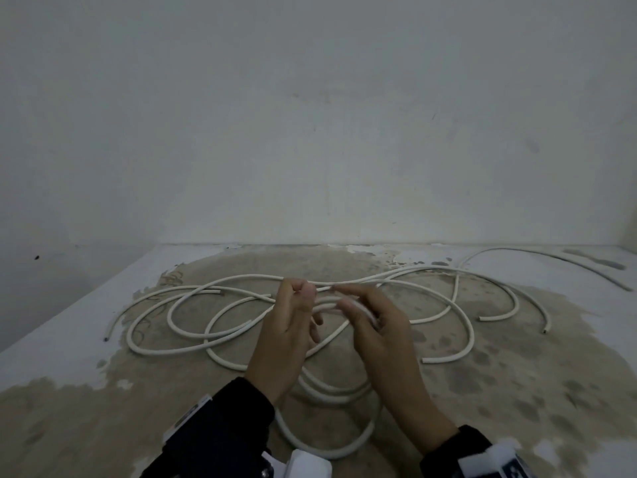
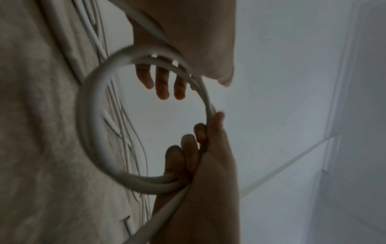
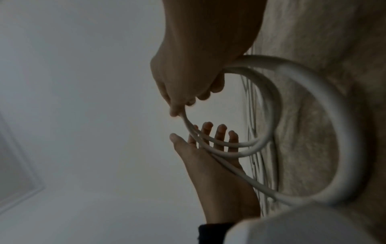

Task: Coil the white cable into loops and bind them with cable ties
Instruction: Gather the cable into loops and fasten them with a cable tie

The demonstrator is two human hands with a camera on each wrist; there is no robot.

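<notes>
Evidently left hand gripping white cable loops, right hand flat beneath.

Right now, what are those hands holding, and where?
The left hand grips the white cable coil at its rim; the right hand lies open under the loops.

Cable sprawled on a surface against a wall.
Both hands are raised near the middle, left hand beside right hand, with loops between them; loose strands spread left, right and behind.
</notes>
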